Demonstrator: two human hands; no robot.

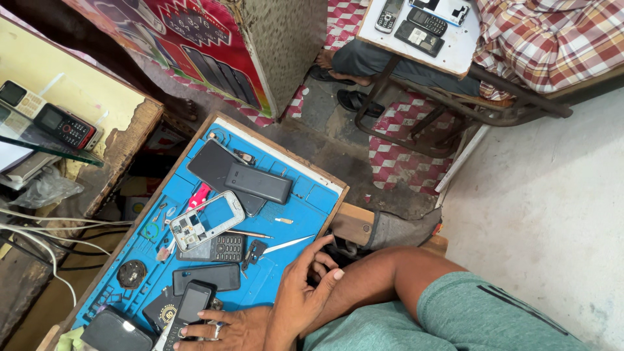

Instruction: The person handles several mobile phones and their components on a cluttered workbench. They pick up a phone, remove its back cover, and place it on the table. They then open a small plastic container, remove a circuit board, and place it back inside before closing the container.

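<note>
On the blue rubber repair mat (305, 214), the left hand (227, 330) lies flat at its near edge, fingers spread over a slim black bar phone (188, 309), pressing rather than gripping it. The right hand (300, 292) hovers beside it, loosely open and empty. Toward the mat's centre, a white phone frame with exposed circuit board (207, 220) lies stripped, a black keypad (220, 248) just below it; reassembly appears outstanding.
</note>
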